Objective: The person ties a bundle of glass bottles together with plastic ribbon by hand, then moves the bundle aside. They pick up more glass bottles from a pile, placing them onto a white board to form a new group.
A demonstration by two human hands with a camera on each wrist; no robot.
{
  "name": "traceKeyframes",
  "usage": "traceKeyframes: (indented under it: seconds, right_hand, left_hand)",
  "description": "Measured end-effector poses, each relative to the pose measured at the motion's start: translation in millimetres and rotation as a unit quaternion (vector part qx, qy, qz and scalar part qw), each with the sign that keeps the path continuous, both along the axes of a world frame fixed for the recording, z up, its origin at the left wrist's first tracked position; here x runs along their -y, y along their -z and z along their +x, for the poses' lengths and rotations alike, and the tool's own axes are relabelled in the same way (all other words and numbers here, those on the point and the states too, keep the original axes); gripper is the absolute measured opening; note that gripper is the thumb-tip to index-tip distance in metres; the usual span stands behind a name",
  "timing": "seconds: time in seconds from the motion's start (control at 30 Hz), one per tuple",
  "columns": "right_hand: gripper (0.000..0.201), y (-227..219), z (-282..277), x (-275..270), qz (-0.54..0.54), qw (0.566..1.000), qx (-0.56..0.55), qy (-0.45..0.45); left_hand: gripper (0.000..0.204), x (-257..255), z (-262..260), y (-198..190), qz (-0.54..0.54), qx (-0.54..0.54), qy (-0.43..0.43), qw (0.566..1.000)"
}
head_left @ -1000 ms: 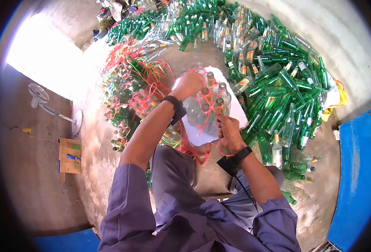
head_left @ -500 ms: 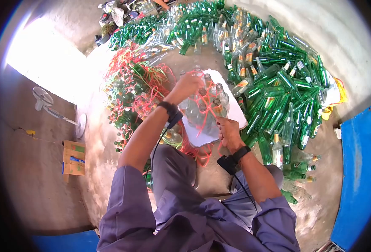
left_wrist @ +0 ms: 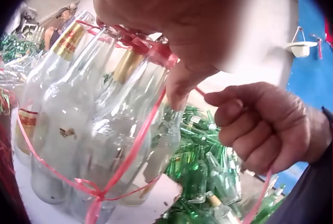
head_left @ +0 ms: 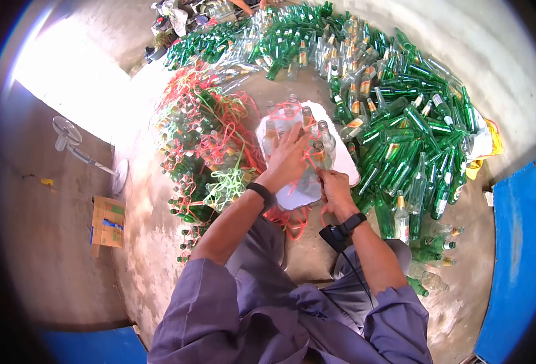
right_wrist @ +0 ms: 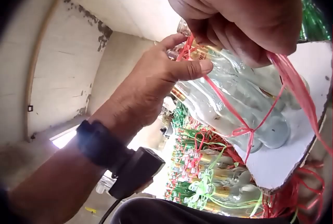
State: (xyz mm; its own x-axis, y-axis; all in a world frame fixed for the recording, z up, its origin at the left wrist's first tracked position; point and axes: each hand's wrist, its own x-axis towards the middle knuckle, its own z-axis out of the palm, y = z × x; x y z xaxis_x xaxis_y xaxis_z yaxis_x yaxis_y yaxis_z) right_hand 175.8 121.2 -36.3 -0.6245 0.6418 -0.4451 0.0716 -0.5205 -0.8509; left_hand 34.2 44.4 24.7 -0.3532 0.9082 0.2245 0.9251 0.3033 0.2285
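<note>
Several clear glass bottles (head_left: pixel 324 136) stand bunched together, with red plastic twine (left_wrist: pixel 136 154) knotted around their sides and running up over their necks. They stand on a white board (head_left: pixel 345 162). My left hand (head_left: pixel 289 156) rests over the bottle necks, fingers fairly straight and thumb stretched out beside the red twine; the hand hides some of the bottle mouths. At the near right side of the bunch, my right hand (head_left: pixel 338 192) grips the twine with curled fingers. A length runs taut from it to the necks, and a loose tail hangs below the fist.
Bottles bound with red and green twine (head_left: pixel 204 148) stand on the left. A heap of green bottles (head_left: pixel 395 139) lies on the right and curves around the back. Loose red twine (head_left: pixel 292 224) lies by my knee. A fan (head_left: pixel 67 134) and a cardboard box (head_left: pixel 108 222) are farther left.
My left hand has moved from the far left side of the bunch towards me, over the necks, its fingers opening out. The right hand keeps its grip on the twine, almost in place.
</note>
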Motion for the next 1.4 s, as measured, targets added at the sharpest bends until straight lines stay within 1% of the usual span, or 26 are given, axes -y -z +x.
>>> traceKeyframes:
  seconds: [0.03,0.17,0.23,0.33,0.37,0.43,0.47,0.5,0.57,0.67,0.73,0.77,0.83,0.87,0.93,0.97,1.03,1.07,1.13,1.17,1.23,1.27,1.3,1.33,1.37,1.4]
  right_hand:
    - [0.028,-1,2,1,0.000,1.000,0.001,-0.003]
    - [0.026,-13,12,-1,-0.008,0.999,-0.015,-0.028]
    - [0.025,-17,17,0,-0.007,0.999,-0.015,-0.032]
    - [0.025,-28,26,1,0.012,0.998,-0.036,-0.040]
    - [0.025,-23,25,-1,0.017,0.998,-0.039,-0.039]
    - [0.026,-18,24,-5,0.047,0.998,-0.010,-0.044]
    - [0.026,-14,26,-6,0.013,0.999,-0.005,-0.049]
    - [0.026,-19,25,-6,0.017,0.999,-0.005,-0.048]
    - [0.026,-23,28,-2,-0.034,0.998,0.005,-0.047]
    - [0.026,-29,29,-3,-0.067,0.997,-0.011,-0.046]
    - [0.026,-29,28,-4,-0.087,0.995,-0.020,-0.046]
    - [0.026,-27,29,-7,-0.093,0.994,-0.034,-0.048]
    - [0.026,-27,28,-8,-0.100,0.993,-0.046,-0.050]
    - [0.025,-30,28,-8,-0.092,0.993,-0.042,-0.052]
    - [0.024,-33,30,-8,-0.082,0.995,-0.034,-0.054]
    - [0.022,-33,30,-9,-0.085,0.994,-0.045,-0.056]
    - [0.020,-35,31,-8,-0.087,0.993,-0.053,-0.057]
    - [0.020,-38,32,-8,-0.081,0.994,-0.047,-0.051]
    - [0.020,-38,30,-9,-0.074,0.996,-0.036,-0.047]
    - [0.019,-36,30,-11,-0.081,0.995,-0.040,-0.047]
    - [0.018,-38,29,-16,-0.086,0.994,-0.039,-0.048]
    - [0.018,-42,28,-20,-0.086,0.996,-0.014,-0.023]
    - [0.017,-44,28,-24,-0.086,0.996,0.012,0.002]
    - [0.017,-30,26,-33,-0.089,0.995,-0.031,0.040]
    - [0.017,-16,23,-39,-0.088,0.995,-0.025,0.040]
    - [0.020,-13,17,-43,0.031,0.999,0.016,0.024]
  left_hand:
    - [0.074,1,2,3,0.014,0.015,-0.007,1.000]
    - [0.073,-2,6,12,0.036,0.011,-0.030,0.999]
    - [0.067,-3,7,13,0.090,0.017,-0.032,0.995]
    - [0.067,0,7,12,0.099,0.009,-0.023,0.995]
    - [0.067,-1,7,8,0.104,0.006,-0.021,0.994]
    - [0.072,2,8,5,0.053,0.018,-0.046,0.997]
    - [0.072,0,7,4,0.060,0.016,-0.044,0.997]
    - [0.073,0,7,5,0.058,0.023,-0.045,0.997]
    - [0.074,2,8,11,0.054,0.037,-0.046,0.997]
    - [0.072,6,6,12,0.071,0.034,-0.039,0.996]
    - [0.069,11,14,6,0.105,-0.031,-0.025,0.994]
    - [0.069,14,18,4,0.106,-0.031,-0.027,0.994]
    - [0.057,21,34,-8,0.161,-0.079,-0.009,0.984]
    - [0.057,23,38,-3,0.159,-0.075,-0.009,0.984]
    - [0.042,23,45,5,0.158,-0.067,0.079,0.982]
    - [0.042,23,48,8,0.161,-0.063,0.078,0.982]
    - [0.031,23,56,2,0.170,-0.036,0.090,0.981]
    - [0.031,22,55,5,0.171,-0.033,0.089,0.981]
    - [0.022,19,49,13,0.210,-0.004,0.125,0.970]
    - [0.022,18,48,18,0.212,0.001,0.122,0.970]
    - [0.014,15,46,24,0.221,0.149,0.111,0.958]
    - [0.014,12,45,27,0.223,0.153,0.108,0.956]
    - [0.012,10,44,28,0.250,0.178,0.112,0.945]
    - [0.010,9,43,28,0.277,0.202,0.116,0.932]
    - [0.010,10,43,27,0.278,0.207,0.113,0.931]
    - [0.009,11,43,25,0.265,0.226,0.108,0.931]
